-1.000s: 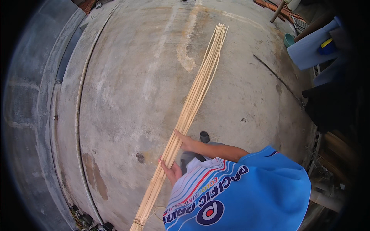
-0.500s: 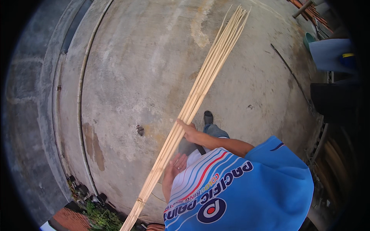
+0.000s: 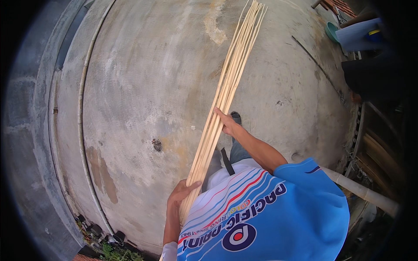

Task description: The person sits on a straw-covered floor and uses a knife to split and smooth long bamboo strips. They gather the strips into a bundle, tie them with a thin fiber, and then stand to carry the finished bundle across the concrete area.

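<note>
Your left hand (image 3: 180, 195) and right hand (image 3: 227, 123) both grip the strip bundle (image 3: 222, 100), lifted off the concrete floor (image 3: 143, 87), far tips pointing ahead. Bundle's gathered & up; not set down yet.

The left hand (image 3: 180, 193) sits low in the head view, close to the body. Its forearm comes up from the lower edge, almost vertical, with a bare wrist. The fingers are curled and the thumb (image 3: 191, 185) points to the right, so the hand is closed in a grip. The right hand (image 3: 227, 123) is higher and further from the body, near the middle of the view. The right arm is extended forward and to the left, with only a small bend at the elbow, and the forearm is bare. Its fingers are also wrapped in a closed grip. The 2 hands are well apart.
</note>
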`<action>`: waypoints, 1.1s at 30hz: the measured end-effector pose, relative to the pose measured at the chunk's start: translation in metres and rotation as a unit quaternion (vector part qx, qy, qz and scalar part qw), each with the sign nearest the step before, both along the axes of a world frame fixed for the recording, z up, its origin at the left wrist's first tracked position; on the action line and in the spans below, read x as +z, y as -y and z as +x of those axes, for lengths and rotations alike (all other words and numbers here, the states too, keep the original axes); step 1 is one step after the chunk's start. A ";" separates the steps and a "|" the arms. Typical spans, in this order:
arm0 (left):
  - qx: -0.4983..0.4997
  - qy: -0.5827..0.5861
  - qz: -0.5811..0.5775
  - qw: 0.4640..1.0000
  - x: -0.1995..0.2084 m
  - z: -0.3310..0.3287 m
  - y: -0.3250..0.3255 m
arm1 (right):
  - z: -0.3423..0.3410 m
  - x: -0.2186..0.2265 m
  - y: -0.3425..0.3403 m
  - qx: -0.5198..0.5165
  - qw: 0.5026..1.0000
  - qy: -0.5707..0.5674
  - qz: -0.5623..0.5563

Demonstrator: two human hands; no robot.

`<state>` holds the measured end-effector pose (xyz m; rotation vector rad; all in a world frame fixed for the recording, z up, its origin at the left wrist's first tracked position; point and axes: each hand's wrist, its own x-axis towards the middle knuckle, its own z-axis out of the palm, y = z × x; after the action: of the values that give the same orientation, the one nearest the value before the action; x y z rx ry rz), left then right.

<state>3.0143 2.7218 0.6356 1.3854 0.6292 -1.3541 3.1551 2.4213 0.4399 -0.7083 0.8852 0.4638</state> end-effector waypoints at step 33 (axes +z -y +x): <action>-0.001 0.168 0.120 0.978 0.028 -0.069 0.004 | 0.126 -0.036 0.086 0.229 0.685 0.160 -0.673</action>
<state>2.9451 2.7174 0.6640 1.7629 0.5758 -1.0348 3.2813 2.3349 0.4037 -2.3482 0.5790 0.0087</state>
